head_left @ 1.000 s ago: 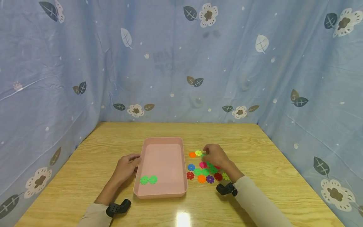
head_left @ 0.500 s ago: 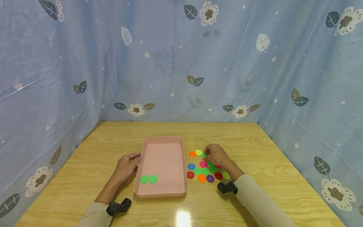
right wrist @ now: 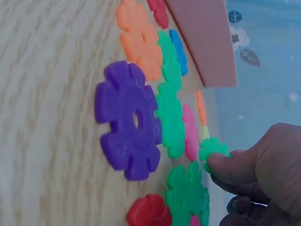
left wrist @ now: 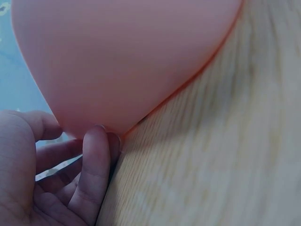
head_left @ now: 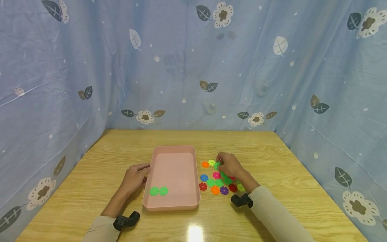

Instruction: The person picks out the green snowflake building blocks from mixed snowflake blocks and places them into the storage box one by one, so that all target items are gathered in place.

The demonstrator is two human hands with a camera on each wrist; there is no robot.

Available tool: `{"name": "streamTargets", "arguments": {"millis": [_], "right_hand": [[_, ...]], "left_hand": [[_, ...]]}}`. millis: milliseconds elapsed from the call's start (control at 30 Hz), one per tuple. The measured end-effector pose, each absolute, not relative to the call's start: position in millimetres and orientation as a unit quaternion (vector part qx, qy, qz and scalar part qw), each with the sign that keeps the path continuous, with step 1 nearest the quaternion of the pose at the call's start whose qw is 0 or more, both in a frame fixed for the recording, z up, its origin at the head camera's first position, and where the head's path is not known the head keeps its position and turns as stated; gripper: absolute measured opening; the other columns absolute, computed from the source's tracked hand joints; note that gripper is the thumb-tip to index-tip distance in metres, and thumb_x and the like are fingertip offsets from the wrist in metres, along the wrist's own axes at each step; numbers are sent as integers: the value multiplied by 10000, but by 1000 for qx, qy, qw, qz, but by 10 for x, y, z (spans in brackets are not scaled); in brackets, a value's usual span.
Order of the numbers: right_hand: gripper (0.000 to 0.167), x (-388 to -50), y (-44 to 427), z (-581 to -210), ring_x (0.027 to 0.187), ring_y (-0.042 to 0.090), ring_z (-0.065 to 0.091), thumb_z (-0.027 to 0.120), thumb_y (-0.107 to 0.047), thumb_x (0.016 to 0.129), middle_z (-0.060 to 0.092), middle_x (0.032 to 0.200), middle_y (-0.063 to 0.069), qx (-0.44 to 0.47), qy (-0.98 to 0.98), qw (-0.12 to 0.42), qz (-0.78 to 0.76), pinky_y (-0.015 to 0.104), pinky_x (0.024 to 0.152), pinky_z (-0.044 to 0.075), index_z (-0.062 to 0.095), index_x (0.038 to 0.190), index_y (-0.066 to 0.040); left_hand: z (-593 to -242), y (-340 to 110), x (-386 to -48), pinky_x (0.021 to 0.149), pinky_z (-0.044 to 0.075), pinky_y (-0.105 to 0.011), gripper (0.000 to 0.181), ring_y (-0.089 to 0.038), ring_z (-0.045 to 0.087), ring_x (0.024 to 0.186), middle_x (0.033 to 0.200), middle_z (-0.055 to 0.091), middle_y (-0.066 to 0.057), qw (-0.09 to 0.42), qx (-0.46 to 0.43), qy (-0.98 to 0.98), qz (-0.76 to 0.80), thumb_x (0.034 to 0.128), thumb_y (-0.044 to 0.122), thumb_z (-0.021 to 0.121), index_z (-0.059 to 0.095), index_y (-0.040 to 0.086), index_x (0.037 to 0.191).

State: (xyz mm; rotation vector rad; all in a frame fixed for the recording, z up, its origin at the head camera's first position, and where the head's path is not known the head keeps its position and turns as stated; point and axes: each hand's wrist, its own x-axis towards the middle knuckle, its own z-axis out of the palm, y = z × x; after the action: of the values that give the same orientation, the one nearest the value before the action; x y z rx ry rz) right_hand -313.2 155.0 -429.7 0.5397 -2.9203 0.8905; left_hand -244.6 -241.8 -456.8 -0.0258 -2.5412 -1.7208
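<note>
A pink tray (head_left: 173, 174) lies on the table with two green flower discs (head_left: 158, 191) near its front left corner. At its left wall, my left hand (head_left: 134, 178) touches the side; the left wrist view shows its fingers (left wrist: 95, 165) bent against the tray's outer wall (left wrist: 127, 61). Right of the tray, my right hand (head_left: 231, 165) pinches a green disc (right wrist: 214, 148) between thumb and fingers, at the far side of the loose discs. Part of that disc is hidden by the thumb.
Several loose discs lie right of the tray, among them a purple one (head_left: 224, 190), a blue one (head_left: 204, 177), an orange one (head_left: 215, 190) and a red one (head_left: 203, 186). Some green ones overlap. A blue patterned curtain (head_left: 181, 67) stands behind the wooden table (head_left: 127, 141).
The green disc at my right fingertips has tilted up and shows more of itself. My left hand and the tray have stayed in place.
</note>
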Motion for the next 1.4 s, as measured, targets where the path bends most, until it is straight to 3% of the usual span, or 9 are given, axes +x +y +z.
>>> {"name": "streamTargets", "arguments": {"millis": [200,733,1400], "right_hand": [[169,-3110,1546,-4273,719,173,577,675,105,864,640,830,59,198,-931,37,306,329,656,536,662,972,-25],[94,-3028,1320,-4047,675,158,449,657,30,932,516,731,13,225,-903,60,362,314,666,441,650,985,-47],[81,-2867,932,-3854,761,175,543,672,11,939,616,866,45,243,-871,49,425,301,709,516,663,992,-50]], "left_hand": [[-4563,-2411,-2436,556,600,-342,400,-251,701,646,929,723,-162,37,-9,-829,-559,1047,191,532,608,-54,1354],[-4560,-2417,-2424,553,593,-337,409,-246,690,630,809,716,-123,39,-13,-831,-554,1047,198,537,605,-65,1354],[-4556,-2419,-2432,553,597,-337,396,-250,689,629,798,712,-137,41,-17,-832,-553,1038,158,521,607,-89,1336]]}}
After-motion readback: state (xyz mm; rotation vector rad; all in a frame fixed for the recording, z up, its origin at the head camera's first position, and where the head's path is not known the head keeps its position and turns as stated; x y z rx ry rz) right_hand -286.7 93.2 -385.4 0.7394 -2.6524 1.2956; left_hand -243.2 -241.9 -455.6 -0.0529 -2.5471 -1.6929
